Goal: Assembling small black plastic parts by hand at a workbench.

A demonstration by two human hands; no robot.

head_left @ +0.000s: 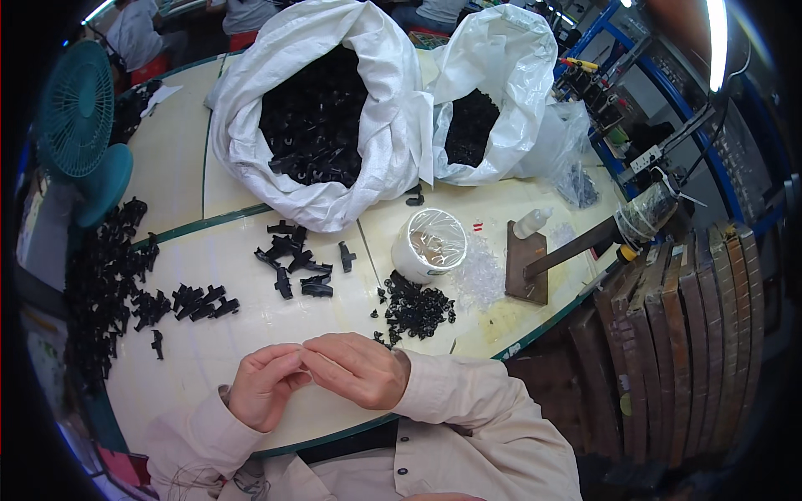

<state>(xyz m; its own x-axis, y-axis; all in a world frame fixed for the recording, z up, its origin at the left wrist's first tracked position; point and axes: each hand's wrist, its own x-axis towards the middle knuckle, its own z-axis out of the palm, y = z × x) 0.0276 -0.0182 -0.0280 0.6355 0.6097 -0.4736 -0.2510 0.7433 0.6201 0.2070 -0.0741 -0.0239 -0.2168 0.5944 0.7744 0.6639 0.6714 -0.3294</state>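
Observation:
My left hand (266, 382) and my right hand (357, 367) meet fingertip to fingertip above the near edge of the table. Both are closed in a pinch, and whatever lies between the fingers is hidden or too small to name. Beyond them is a loose group of black plastic parts (292, 257). A pile of small black pieces (418, 313) lies just past my right hand. Off to the left, more black parts (200, 302) lie in a row leading to a large dark heap (100, 292).
Two white sacks (393, 125) (522, 50) of black parts stand at the back. A white tub (405, 265), clear plastic bits (480, 271), a small bottle (535, 221) and a brown stand (526, 288) occupy the right. A green fan (79, 108) is far left; people sit beyond.

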